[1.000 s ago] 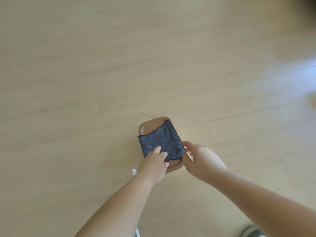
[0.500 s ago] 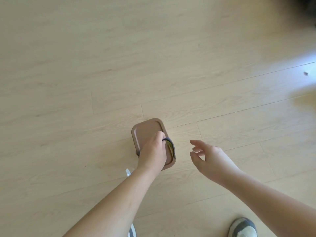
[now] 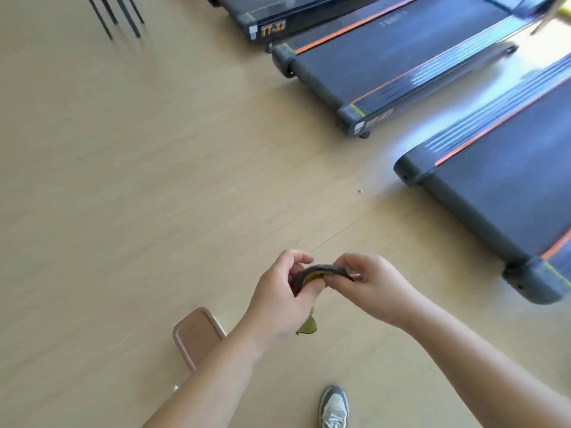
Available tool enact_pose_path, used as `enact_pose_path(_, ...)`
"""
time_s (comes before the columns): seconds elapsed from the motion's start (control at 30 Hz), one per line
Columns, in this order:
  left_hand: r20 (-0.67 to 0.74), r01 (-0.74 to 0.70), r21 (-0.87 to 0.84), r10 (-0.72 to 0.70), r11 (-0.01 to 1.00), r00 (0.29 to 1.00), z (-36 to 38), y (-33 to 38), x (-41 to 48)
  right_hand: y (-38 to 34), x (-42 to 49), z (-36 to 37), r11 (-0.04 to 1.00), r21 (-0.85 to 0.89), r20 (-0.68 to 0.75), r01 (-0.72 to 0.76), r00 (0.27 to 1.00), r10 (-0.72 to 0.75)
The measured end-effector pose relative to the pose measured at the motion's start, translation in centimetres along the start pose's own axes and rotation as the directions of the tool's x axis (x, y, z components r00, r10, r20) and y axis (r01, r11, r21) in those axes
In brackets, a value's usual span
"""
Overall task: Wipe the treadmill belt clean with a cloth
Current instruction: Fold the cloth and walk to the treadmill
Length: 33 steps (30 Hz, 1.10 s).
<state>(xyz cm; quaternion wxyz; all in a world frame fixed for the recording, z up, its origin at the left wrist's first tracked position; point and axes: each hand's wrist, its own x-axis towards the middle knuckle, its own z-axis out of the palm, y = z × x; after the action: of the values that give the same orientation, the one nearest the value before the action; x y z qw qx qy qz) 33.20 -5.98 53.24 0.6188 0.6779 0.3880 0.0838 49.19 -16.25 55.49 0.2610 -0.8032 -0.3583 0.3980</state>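
A folded cloth point(image 3: 318, 271), dark grey outside and yellow-green inside, is held up between both hands above the wooden floor. My left hand point(image 3: 278, 301) grips its left part, and a green corner hangs below the palm. My right hand point(image 3: 367, 285) pinches the right end. Dark treadmill belts lie ahead to the right: the nearest belt point(image 3: 506, 193) with an orange stripe at right, a second belt point(image 3: 380, 54) farther back.
A brown rectangular box point(image 3: 197, 335) sits on the floor under my left forearm. My shoe point(image 3: 333, 406) shows at the bottom. A third treadmill marked TT-X2 point(image 3: 272, 29) is at the top. Thin dark legs point(image 3: 117, 17) stand at top left.
My left hand lifted the cloth off the brown box and my right hand joined it on the cloth. The view swung up, bringing the treadmills into sight.
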Motion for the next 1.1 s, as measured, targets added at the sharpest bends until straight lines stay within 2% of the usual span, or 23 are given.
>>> enact_pose_path(0.1,0.182,0.014,0.095,-0.031,0.995,0.983,4.5,8.7,1.1,-0.1,-2.9,-11.3,0.996,-0.083,-0.015,0.017,1.000,-0.018)
enact_pose_path(0.17,0.252,-0.003,0.170,-0.040,0.985,0.967,7.0,13.7,2.3,0.1,-4.2,-17.7,0.989,-0.145,-0.026,0.007,1.000,-0.011)
enact_pose_path(0.3,0.313,-0.131,0.365,0.011,0.922,0.950,10.8,21.3,6.3,1.2,-4.4,-27.6,0.980,-0.195,-0.164,-0.039,0.986,0.007)
enact_pose_path(0.43,0.316,-0.214,0.467,0.064,0.858,0.947,12.6,25.1,13.7,3.0,-1.3,-34.2,0.992,-0.086,-0.335,-0.096,0.940,0.062)
enact_pose_path(0.53,0.275,-0.234,0.452,0.115,0.861,0.955,13.1,27.1,20.7,4.1,2.6,-38.1,0.991,0.013,-0.416,-0.135,0.900,0.128)
enact_pose_path(0.7,0.310,-0.122,0.224,0.048,0.967,0.949,14.6,31.9,34.1,4.8,11.3,-45.4,0.971,0.044,-0.299,-0.235,0.924,0.237)
enact_pose_path(0.8,0.372,-0.104,0.205,0.021,0.973,0.928,16.3,36.1,41.3,4.3,16.4,-50.0,0.959,0.146,-0.318,-0.241,0.907,0.276)
enact_pose_path(0.97,0.474,-0.117,0.199,0.009,0.973,0.880,22.3,44.3,50.9,4.7,22.8,-57.2,0.922,0.340,-0.479,-0.185,0.810,0.339)
enact_pose_path(1.1,0.529,-0.056,0.102,-0.006,0.993,0.849,29.4,49.9,58.0,7.1,28.1,-63.4,0.917,0.372,-0.611,-0.146,0.705,0.360)
